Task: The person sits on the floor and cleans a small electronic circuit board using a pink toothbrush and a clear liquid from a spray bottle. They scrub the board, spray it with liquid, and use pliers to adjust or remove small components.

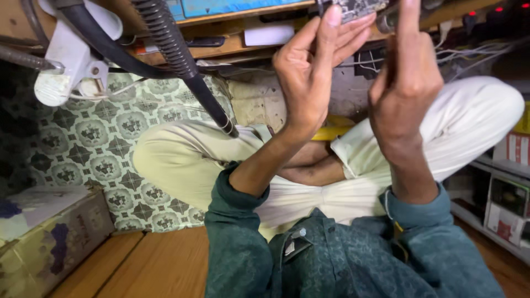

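**Circuit board held up at top of frame**

Circuit board sits top centre, partly cut off. Our left hand pinches it w/ thumb & fingers. Our right hand, just beside, grips a small dark tool, forefinger raised. Black hose upper left.

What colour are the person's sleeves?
Dark green, with a faint pattern, on both sleeves. The head view shows them best.

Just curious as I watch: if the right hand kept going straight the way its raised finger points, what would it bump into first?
Probably the wooden shelf edge above; the right hand points its finger up past a dark tool tip. Depth is hard to judge.
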